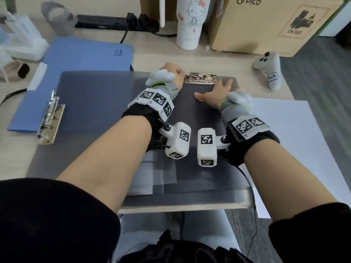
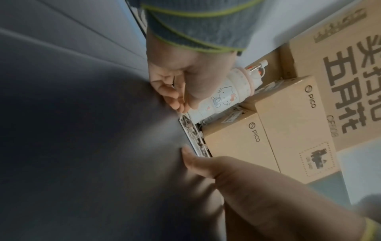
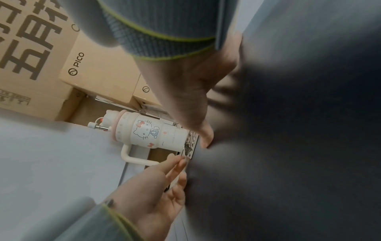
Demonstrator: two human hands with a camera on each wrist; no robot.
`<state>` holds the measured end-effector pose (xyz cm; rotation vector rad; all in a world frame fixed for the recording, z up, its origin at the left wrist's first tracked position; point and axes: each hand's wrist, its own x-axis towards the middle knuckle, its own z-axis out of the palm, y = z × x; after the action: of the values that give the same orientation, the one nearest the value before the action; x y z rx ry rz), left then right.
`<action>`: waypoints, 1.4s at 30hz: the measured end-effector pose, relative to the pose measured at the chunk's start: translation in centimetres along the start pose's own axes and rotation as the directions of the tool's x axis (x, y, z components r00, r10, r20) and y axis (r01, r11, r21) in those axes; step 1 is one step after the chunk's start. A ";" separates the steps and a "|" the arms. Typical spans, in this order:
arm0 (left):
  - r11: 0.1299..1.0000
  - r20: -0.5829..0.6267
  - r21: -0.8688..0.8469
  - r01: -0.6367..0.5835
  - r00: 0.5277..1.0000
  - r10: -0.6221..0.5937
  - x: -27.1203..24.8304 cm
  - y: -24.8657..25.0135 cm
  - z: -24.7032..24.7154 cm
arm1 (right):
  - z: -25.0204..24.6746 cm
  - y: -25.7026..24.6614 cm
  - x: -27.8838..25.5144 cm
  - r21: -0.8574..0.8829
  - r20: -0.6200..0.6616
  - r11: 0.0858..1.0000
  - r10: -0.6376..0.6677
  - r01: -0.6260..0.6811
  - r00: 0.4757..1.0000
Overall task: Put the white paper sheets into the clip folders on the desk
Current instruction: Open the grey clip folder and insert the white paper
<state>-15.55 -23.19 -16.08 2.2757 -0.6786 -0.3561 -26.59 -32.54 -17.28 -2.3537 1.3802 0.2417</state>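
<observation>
Far out to the left of both hands, an open blue clip folder (image 1: 89, 56) lies flat on the bench (image 1: 237, 59), its metal clip (image 1: 49, 118) on the near flap. Overlapping that flap, and running under both forearms, is the open grey clip folder (image 1: 98, 103), spread flat.

The left hand (image 1: 171, 72) sits at the far edge of the grey folder, just left of its silver clip (image 1: 200, 78). Its fingers (image 2: 175, 97) are curled at the clip's left end, fingertips together against the folder's rim; whether they actually pinch the clip lever or only touch it cannot be told from these views.

Immediately right of the clip, the right hand (image 1: 214, 94) lies palm down on the grey folder's inner panel, fingers straight and spread, thumb stretched out toward the left hand. Its fingertips (image 3: 206, 138) press the panel right beside the clip's right end, holding nothing.

Right of the right wrist, a white paper sheet (image 1: 281, 145) lies on the bench, its near corner hanging past the bench edge, outside both folders.

Beyond the hands stand a white cartoon-cat tumbler (image 1: 190, 23) and a cardboard box (image 1: 266, 23); a grey controller (image 1: 268, 68) rests further right.
</observation>
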 end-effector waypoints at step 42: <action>0.958 0.506 -0.091 -0.270 0.816 0.278 0.3 6.0 2.3 | -0.9 1.6 -1.3 0.214 0.059 0.967 -0.152 0.136 0.987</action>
<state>-18.46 -28.26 -13.48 2.0282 -1.2567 -0.8412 -28.69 -32.63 -16.43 -2.2326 1.1340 0.1340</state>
